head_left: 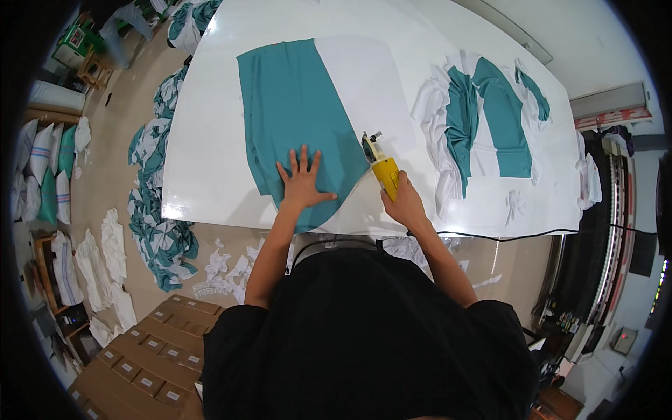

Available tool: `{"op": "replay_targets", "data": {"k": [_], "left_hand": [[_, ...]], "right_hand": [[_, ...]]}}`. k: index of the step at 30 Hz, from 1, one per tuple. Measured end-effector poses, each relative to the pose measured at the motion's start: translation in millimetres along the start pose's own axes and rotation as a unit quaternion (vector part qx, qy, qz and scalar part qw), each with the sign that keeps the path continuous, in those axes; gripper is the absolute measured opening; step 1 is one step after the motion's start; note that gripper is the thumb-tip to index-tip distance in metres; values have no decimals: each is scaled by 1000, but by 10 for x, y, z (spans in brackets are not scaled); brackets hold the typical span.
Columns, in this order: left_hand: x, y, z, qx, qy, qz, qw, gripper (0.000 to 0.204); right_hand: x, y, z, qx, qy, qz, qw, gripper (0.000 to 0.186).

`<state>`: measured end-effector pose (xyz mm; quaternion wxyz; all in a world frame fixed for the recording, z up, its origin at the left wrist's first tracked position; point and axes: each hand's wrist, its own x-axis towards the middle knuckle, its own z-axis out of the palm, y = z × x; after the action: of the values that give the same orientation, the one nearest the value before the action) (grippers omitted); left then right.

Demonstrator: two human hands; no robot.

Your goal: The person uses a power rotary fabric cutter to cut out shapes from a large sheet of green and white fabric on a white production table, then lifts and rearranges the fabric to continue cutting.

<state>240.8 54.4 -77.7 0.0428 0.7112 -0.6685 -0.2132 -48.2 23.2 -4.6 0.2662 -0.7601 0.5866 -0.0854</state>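
On the white table [210,140] lies a large piece of teal fabric [294,91], with white fabric [367,77] spread beside its right edge. My left hand [302,185] presses flat on the lower part of the teal piece, its fingers spread. Gripped in my right hand [406,206] is a yellow handheld electric fabric cutter [385,171]. The cutter's head points away from me and sits close to the teal piece's curved right edge. From here I cannot tell whether its blade touches the cloth.
Crumpled teal and white garment pieces [483,119] lie on the table's right. A black cable [518,238] runs along the near edge. Teal and white cloth heaps [157,210] cover floor at left, near cardboard boxes [147,357] and stacked sacks [45,161]. Another person [126,28] stands far left.
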Motion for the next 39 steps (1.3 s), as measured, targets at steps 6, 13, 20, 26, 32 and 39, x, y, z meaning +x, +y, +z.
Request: {"op": "replay_targets", "data": {"k": [6,13,20,26,32,39], "left_hand": [[6,2,2,-2,-3,-2,1000,137],[0,-5,18,-10,6,0,1000,135],[-13,40,-96,3,-23,-11,1000,138],[-31,48,-152,-23,-6,-4,1000,134],[-27,31,-128,-23,-7,-4,1000,137],[5,25,-113,23,-23,8,999,139]], "right_hand": [[395,-59,17,-15,-6,-18,1000,49],[870,-263,-9,-10,-9,-21,1000,53],[1432,-455,1,-27,-9,-10,1000,54],[1911,-614,2,-32,-2,-21,999,56],[2322,-809,-19,-30,-11,-9,999,57],[2752,-967,-35,-43,-16,-14,999,59]]}}
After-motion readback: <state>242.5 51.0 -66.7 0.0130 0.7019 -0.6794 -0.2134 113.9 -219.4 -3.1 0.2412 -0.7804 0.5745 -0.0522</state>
